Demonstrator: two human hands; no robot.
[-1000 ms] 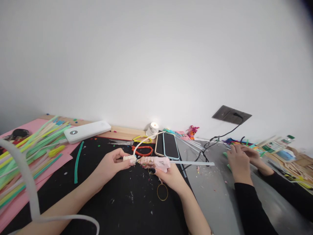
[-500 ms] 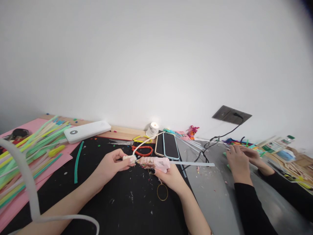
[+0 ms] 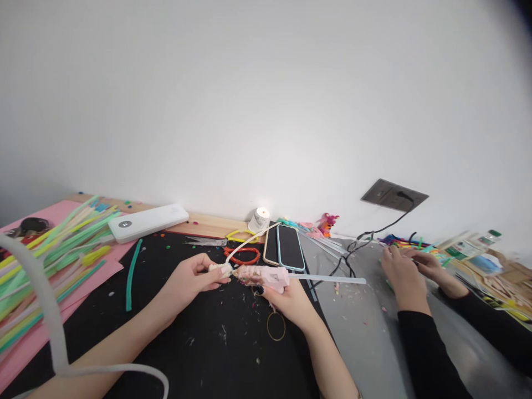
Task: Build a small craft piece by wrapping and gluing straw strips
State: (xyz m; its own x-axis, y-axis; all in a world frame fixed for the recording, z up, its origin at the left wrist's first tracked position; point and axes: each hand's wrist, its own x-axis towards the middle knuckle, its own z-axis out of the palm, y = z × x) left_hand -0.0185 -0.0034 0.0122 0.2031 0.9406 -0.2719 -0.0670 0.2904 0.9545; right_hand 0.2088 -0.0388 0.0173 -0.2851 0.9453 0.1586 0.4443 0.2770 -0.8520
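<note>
My left hand (image 3: 190, 280) is closed in a pinch around a small, coiled white pipe cleaner piece (image 3: 223, 270). A loose strand (image 3: 245, 243) of it curves up and to the right. My right hand (image 3: 294, 303) grips a pink hot glue gun (image 3: 272, 276), stained brownish towards its tip. The nozzle points left and meets or nearly meets the coiled piece; contact is too small to tell. A long translucent glue stick (image 3: 328, 278) juts from the gun's rear. Beneath the gun hangs or lies a thin gold-coloured ring (image 3: 276, 326).
Behind my hands lie red-handled scissors (image 3: 241, 256), two phones (image 3: 291, 247) and a paper cup (image 3: 260, 219). Left are a white power bank (image 3: 149, 223), a green strip (image 3: 133, 276) and many pipe cleaners (image 3: 54, 266). At right, a co-worker's hands (image 3: 405, 277) work near black cables (image 3: 353, 246).
My hands, the glue gun and the white piece stay almost still. The co-worker's nearer hand has shifted slightly left.
</note>
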